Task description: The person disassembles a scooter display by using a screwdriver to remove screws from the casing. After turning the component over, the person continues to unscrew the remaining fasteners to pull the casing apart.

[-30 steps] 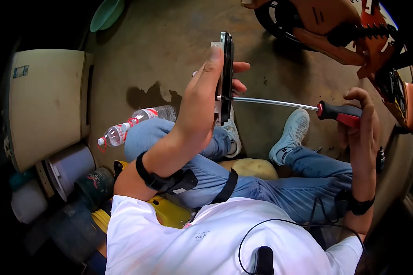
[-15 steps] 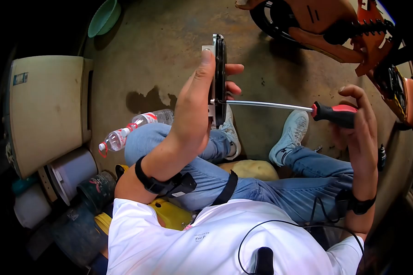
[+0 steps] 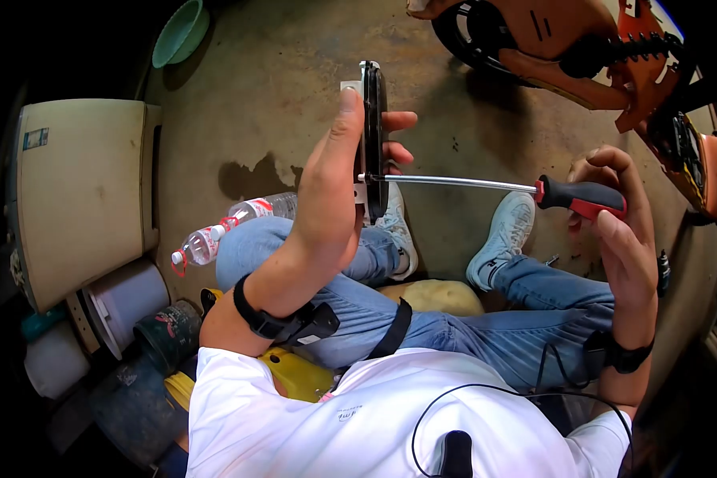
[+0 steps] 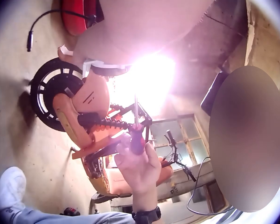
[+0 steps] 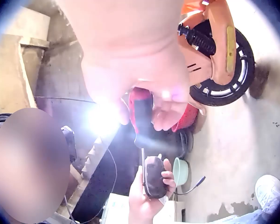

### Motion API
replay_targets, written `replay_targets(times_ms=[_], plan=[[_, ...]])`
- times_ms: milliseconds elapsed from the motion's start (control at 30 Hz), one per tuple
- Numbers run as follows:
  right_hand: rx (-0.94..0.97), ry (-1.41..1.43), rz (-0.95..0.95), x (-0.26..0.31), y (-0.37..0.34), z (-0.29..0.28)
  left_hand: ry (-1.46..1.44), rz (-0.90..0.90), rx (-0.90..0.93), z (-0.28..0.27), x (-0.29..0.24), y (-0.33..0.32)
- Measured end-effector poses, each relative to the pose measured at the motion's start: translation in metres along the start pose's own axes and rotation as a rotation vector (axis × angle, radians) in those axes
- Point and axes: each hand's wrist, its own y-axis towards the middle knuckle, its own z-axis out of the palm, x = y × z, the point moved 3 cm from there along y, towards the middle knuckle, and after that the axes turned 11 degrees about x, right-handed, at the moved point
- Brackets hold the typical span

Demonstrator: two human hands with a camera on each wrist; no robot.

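Observation:
My left hand (image 3: 331, 179) holds up a black oblong part (image 3: 377, 143) with a light metal bracket (image 3: 350, 86) on its near side. The thumb lies along the bracket, and fingertips show past the far side. My right hand (image 3: 631, 231) grips a screwdriver (image 3: 577, 199) by its red and black handle, the thumb at the handle's end. The long shank runs level to the lower part of the black piece, where its tip is hidden. In the right wrist view the part's dark rounded face (image 5: 156, 177) points towards the screwdriver.
An orange two-wheeler (image 3: 566, 48) stands at the far right. Two plastic bottles (image 3: 199, 243) lie beside my left knee. A pale cabinet (image 3: 84, 191), a white bucket (image 3: 127, 299) and other containers stand on the left; a green basin (image 3: 182, 33) sits behind.
The left hand, the part and the screwdriver have shifted slightly left in view. The right thumb and fingers have changed position on the handle, which has turned.

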Motion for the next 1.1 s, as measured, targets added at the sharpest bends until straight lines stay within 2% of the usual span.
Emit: replay_targets(times_ms=[133, 200, 267, 300, 333, 400, 433, 600, 667, 867, 1100], plan=[[0.094, -0.062, 0.086, -0.003, -0.002, -0.014, -0.002, 0.023, 0.004, -0.001, 0.001, 0.000], [0.088, 0.016, 0.096, -0.005, -0.002, -0.015, 0.007, 0.015, 0.026, -0.001, 0.001, -0.001], [0.203, 0.101, 0.114, -0.005, -0.003, -0.015, -0.005, 0.011, 0.026, 0.000, 0.001, -0.001], [0.118, 0.126, 0.143, -0.004, -0.003, -0.011, -0.006, 0.010, 0.025, 0.000, 0.002, -0.001], [0.119, 0.125, 0.144, -0.004, -0.002, -0.008, -0.006, 0.021, 0.020, 0.000, 0.001, -0.001], [0.108, -0.042, -0.034, 0.000, -0.001, -0.003, -0.006, 0.033, 0.014, 0.000, 0.000, 0.000], [0.147, -0.024, 0.017, -0.001, -0.002, -0.009, -0.008, 0.040, 0.008, 0.001, -0.001, 0.000], [0.159, -0.006, 0.019, -0.002, 0.000, -0.009, 0.021, 0.025, 0.015, 0.000, -0.002, -0.001], [0.158, 0.010, 0.037, -0.005, 0.000, -0.009, 0.042, 0.084, -0.028, 0.004, -0.004, -0.001], [0.164, 0.203, 0.188, -0.014, 0.001, -0.006, 0.101, 0.114, -0.009, 0.001, -0.006, -0.002], [0.221, 0.336, 0.200, -0.023, 0.004, -0.010, 0.115, 0.139, 0.032, 0.002, -0.009, -0.004]])
